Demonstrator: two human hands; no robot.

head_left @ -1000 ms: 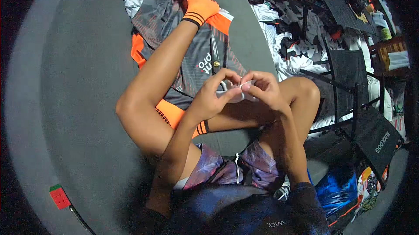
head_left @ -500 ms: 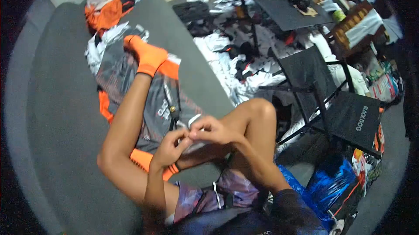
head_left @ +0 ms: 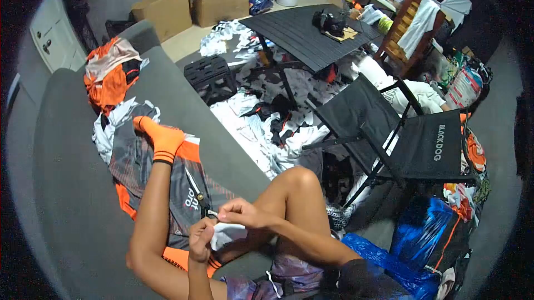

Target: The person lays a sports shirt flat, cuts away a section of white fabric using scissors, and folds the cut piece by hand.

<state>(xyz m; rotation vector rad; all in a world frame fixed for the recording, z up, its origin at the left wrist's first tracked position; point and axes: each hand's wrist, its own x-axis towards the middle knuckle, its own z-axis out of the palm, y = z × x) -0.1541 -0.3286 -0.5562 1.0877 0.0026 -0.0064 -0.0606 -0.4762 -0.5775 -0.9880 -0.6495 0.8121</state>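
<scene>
A small piece of white cloth (head_left: 228,235) hangs between my two hands, above my bent leg. My left hand (head_left: 201,239) is closed on its left edge, thumb against fingers. At the cloth's upper edge, my right hand (head_left: 242,214) pinches with thumb and forefinger. Just beyond the hands lies a pair of scissors (head_left: 199,193), resting on a dark grey jersey (head_left: 181,188) with white lettering and orange parts. My foot in an orange sock (head_left: 166,139) rests on that jersey.
I sit on a grey sofa (head_left: 61,188). Orange clothes (head_left: 114,85) are heaped at its far end. Piled white and dark clothing (head_left: 261,138) covers the floor to the right, near a black folding chair (head_left: 356,111), a dark slatted table (head_left: 311,33) and a blue plastic bag (head_left: 423,227).
The view has tilted up, so more of the room shows. My hands have moved slightly apart, and the white cloth between them now shows more fully.
</scene>
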